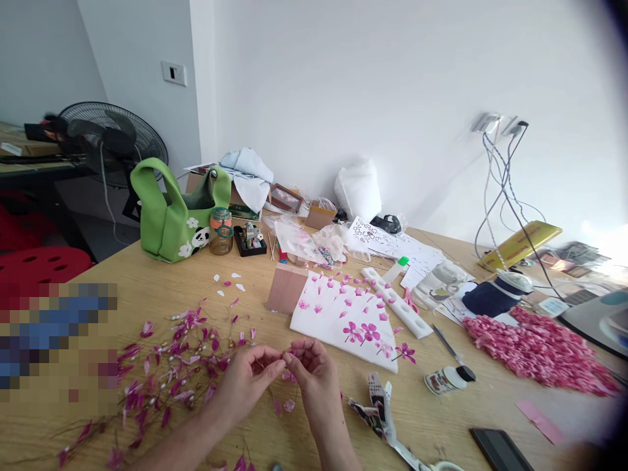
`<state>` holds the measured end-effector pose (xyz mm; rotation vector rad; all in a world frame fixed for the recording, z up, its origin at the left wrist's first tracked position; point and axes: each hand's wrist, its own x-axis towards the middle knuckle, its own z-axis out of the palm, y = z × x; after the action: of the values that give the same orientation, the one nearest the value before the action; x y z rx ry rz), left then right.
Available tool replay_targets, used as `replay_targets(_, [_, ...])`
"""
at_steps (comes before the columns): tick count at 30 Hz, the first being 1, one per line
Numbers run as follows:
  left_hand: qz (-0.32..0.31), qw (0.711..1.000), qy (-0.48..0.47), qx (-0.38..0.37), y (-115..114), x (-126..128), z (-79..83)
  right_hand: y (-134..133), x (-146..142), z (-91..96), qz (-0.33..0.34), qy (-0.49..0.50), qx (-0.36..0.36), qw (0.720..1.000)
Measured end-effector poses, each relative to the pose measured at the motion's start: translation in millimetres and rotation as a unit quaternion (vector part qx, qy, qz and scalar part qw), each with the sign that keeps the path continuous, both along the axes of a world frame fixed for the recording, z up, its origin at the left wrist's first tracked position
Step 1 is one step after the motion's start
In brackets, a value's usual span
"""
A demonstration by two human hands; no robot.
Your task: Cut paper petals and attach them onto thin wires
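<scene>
Wooden craft table against white wall. Person's left hand and right hand curled, closed, fingertips meeting on tiny pink piece, pinched between them. Beaded pink flower branch lies just beside left hand; white paper fan dotted with pink blossoms sits beyond right hand.

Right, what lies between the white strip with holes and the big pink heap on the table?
In the head view, a thin paintbrush lies there on the wooden table, between the white strip and the pink heap.
</scene>
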<state>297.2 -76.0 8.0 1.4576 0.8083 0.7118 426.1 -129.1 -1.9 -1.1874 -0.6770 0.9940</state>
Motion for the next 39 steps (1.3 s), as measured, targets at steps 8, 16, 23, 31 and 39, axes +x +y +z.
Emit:
replay_targets(8, [0.027, 0.999, 0.031, -0.036, 1, 1, 0.5, 0, -2, 1.3, 0.025, -0.013, -0.007, 1.0])
replay_targets(16, [0.055, 0.996, 0.023, -0.073, 0, 1, 2.6, 0, 1, -4.8, 0.015, -0.042, -0.026, 0.999])
replay_targets(23, [0.056, 0.996, 0.025, -0.059, 0, 1, 1.9, 1, 1, -8.6, 0.058, -0.043, -0.036, 0.997])
replay_targets(31, [0.054, 0.997, 0.031, -0.037, -1, 2, 1.1, 0, 1, -1.0, 0.053, -0.052, -0.055, 0.996])
replay_targets(39, [0.052, 0.998, 0.035, -0.033, 0, 2, -0.8, -1, -2, 3.7, 0.054, -0.054, -0.06, 0.995])
